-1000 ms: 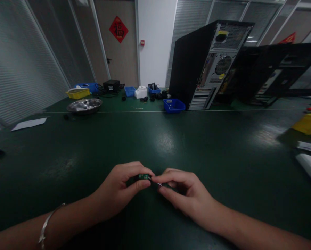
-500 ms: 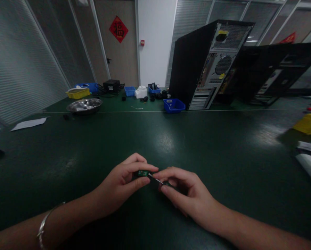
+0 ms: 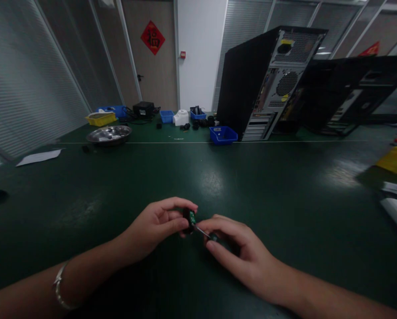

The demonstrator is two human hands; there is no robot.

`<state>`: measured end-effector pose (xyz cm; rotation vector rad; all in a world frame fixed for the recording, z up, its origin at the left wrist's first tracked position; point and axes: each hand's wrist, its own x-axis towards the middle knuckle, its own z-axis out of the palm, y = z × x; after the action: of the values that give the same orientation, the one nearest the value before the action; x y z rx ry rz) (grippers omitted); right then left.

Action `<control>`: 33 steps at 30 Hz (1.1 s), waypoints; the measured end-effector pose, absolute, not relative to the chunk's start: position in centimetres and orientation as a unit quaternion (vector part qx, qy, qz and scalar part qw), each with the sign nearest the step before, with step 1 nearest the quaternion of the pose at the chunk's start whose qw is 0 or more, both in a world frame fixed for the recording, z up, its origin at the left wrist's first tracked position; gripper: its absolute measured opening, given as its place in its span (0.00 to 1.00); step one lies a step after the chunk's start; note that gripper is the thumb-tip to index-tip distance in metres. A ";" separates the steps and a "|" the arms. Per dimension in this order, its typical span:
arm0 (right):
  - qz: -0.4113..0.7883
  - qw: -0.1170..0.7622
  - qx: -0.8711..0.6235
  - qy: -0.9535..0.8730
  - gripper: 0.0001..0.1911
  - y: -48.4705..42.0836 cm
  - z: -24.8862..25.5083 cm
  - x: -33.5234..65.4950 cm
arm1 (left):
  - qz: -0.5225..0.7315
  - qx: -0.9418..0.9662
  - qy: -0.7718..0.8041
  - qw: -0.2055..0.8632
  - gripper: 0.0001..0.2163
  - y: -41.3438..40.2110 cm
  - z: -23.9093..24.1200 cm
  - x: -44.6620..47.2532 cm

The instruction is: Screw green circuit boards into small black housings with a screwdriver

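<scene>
At the lower centre of the frame, the left hand (image 3: 161,219) pinches a small dark piece with a green circuit board (image 3: 192,217), while the right hand (image 3: 236,248) grips a slim screwdriver (image 3: 204,232) angled toward its lower edge.

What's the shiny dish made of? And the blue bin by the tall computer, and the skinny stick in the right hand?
Dish: looks like shiny metal, maybe steel, with bright glints.
Blue bin: probably plastic, smooth and coloured all over.
Skinny stick: likely metal, because it's thin, straight and silvery.
</scene>
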<state>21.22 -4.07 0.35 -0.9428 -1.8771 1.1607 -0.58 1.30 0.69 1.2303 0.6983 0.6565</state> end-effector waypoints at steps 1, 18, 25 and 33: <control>0.451 0.363 -0.358 -0.732 0.13 -4.1 0.4 21.2 | 0.284 0.558 0.313 0.714 0.13 1.3 0.6 -0.7; 0.460 0.385 -0.368 -0.710 0.15 -3.9 0.0 21.0 | 0.312 0.552 0.262 0.728 0.13 1.4 -0.2 -0.9; 0.437 0.396 -0.392 -0.706 0.15 -4.0 -0.5 21.1 | 0.314 0.611 0.297 0.663 0.13 1.1 0.5 -0.7; 0.441 0.405 -0.402 -0.693 0.15 -3.8 -0.7 20.9 | 0.318 0.694 0.319 0.561 0.11 0.7 0.1 -0.9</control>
<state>20.94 -3.77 -0.68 -1.0158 -1.7483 1.1124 -0.94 0.67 0.15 1.6358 0.7521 0.7489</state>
